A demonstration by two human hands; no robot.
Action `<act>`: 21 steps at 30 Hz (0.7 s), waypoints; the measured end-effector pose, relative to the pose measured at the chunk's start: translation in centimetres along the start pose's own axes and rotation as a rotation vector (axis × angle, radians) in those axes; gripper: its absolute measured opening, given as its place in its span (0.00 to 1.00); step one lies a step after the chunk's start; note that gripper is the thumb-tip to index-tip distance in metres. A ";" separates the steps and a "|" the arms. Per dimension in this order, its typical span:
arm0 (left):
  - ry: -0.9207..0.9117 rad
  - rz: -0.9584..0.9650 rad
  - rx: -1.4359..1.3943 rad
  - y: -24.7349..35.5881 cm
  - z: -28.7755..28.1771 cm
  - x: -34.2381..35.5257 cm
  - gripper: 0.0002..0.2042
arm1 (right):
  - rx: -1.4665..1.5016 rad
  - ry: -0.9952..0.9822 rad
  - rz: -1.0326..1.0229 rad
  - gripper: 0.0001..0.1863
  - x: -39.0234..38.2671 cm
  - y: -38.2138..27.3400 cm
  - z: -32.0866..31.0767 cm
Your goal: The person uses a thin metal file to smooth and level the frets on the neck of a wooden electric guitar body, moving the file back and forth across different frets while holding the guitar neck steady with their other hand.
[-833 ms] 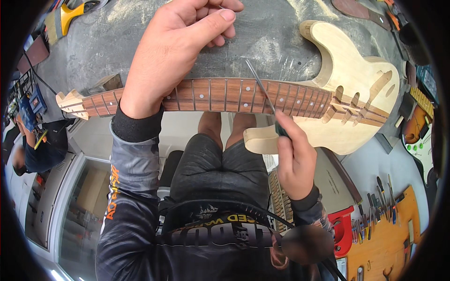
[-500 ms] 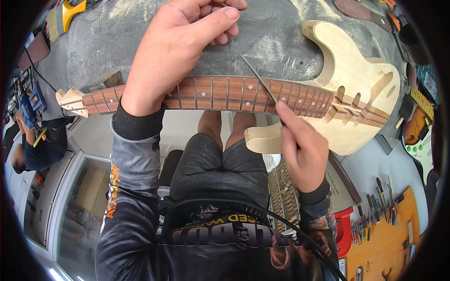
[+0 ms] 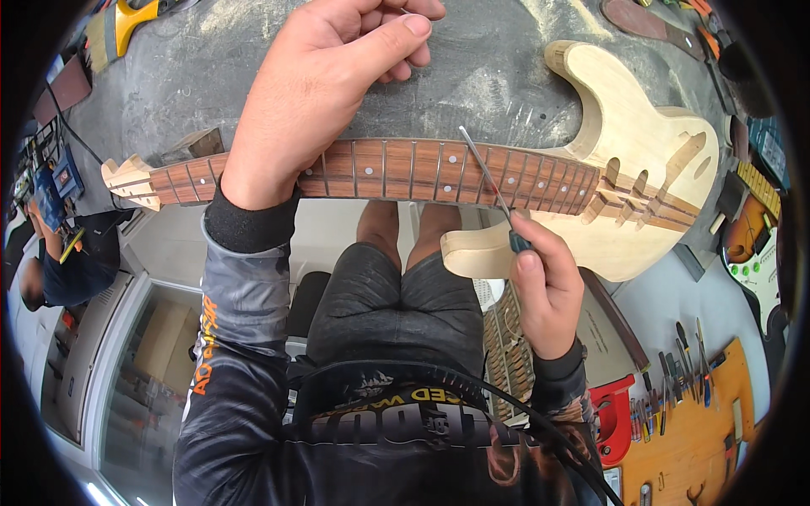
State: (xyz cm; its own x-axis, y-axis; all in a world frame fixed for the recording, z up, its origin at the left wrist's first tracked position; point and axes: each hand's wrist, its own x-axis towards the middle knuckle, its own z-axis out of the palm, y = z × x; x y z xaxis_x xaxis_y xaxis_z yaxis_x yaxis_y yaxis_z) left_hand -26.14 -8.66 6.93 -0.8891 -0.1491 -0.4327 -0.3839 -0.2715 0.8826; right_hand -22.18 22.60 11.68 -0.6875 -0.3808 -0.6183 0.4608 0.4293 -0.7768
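An unfinished electric guitar lies across my front, its pale wooden body point(image 3: 650, 143) at the right and its dark, fretted fingerboard point(image 3: 388, 169) running left to the headstock point(image 3: 131, 181). My right hand point(image 3: 548, 282) grips the dark green handle of a thin file point(image 3: 485, 169). The file's slim metal shaft slants over the frets near the body, its tip past the board's far edge. My left hand point(image 3: 329, 76) reaches across the neck, the wrist over the fingerboard. Its fingers are loosely curled with nothing visible in them; the upper edge cuts some off.
The grey, dusty workbench point(image 3: 472, 84) extends beyond the guitar. A wooden block point(image 3: 192, 145) sits by the neck, a yellow-handled brush point(image 3: 118, 34) at far left. A tool board point(image 3: 683, 422) and a sunburst guitar point(image 3: 751, 244) are at right. Another person point(image 3: 76, 261) works at left.
My right hand has drawn the file back toward me and slightly right, and its handle now shows. The left hand stays in place.
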 end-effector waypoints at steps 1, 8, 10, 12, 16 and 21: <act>-0.001 -0.001 0.005 0.0 0.1 0.0 0.11 | -0.035 0.001 -0.033 0.20 0.5 0.0 0.0; 0.094 0.490 0.191 -0.3 -1.6 -1.1 0.11 | -0.903 0.041 -0.688 0.39 4.2 -3.3 1.5; 0.246 0.608 0.212 -0.6 -1.7 -4.1 0.11 | -0.833 -0.002 -0.680 0.35 3.5 -3.4 1.5; 0.436 0.703 0.107 -1.6 0.0 -7.9 0.09 | -0.614 0.014 -0.683 0.31 3.0 -2.3 2.1; 0.185 0.185 -0.039 -3.4 4.9 -15.0 0.15 | 0.287 -0.112 -0.241 0.18 0.1 -1.0 5.3; 0.085 -0.026 -0.287 -4.2 9.6 -17.3 0.25 | 0.573 -0.194 -0.034 0.14 -0.7 -1.1 6.9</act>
State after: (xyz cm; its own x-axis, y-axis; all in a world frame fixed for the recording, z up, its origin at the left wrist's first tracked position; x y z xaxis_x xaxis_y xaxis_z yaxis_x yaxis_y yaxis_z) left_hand -11.49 4.23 12.46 -0.8509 -0.2146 -0.4794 -0.3099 -0.5318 0.7881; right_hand -18.32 16.74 12.16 -0.6167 -0.5523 -0.5609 0.7065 -0.0743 -0.7037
